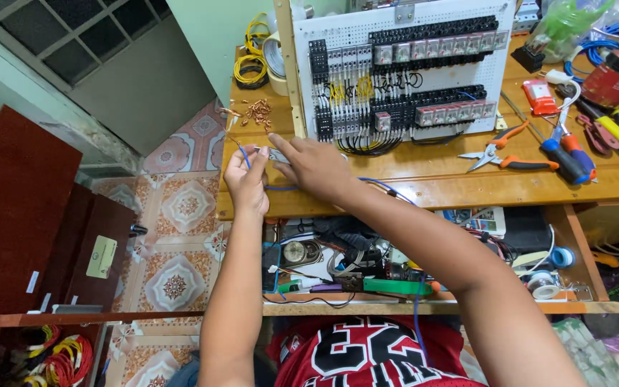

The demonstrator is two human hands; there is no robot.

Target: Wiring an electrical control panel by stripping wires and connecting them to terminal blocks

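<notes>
Person at a wooden workbench (424, 188), seen from above. Both hands meet near the centre-left of the frame, at the bench's front edge.

Left hand (246, 179): fingers curled narrow, pinching a thin blue wire (243, 155) that rises between thumb and forefinger. Right hand (314, 166): reaches across from the right, fingers closed on a small grey tool (278, 155) just beside the left hand's fingertips; what kind of tool, cannot tell. The blue wire trails right under the right wrist and off the bench edge.

Just above the hands, a white perforated panel (402, 61) stands upright, packed with rows of black and grey relays and terminal blocks, yellow and black wiring between.

Upper left of the panel: a scatter of small copper pieces (256, 111), and yellow wire coils (251, 68).

Right of frame: orange-handled snips (504, 147), screwdrivers (567, 154), a red tin (616, 77).

Lower shelf under the bench: cluttered, tape rolls and tools.
</notes>
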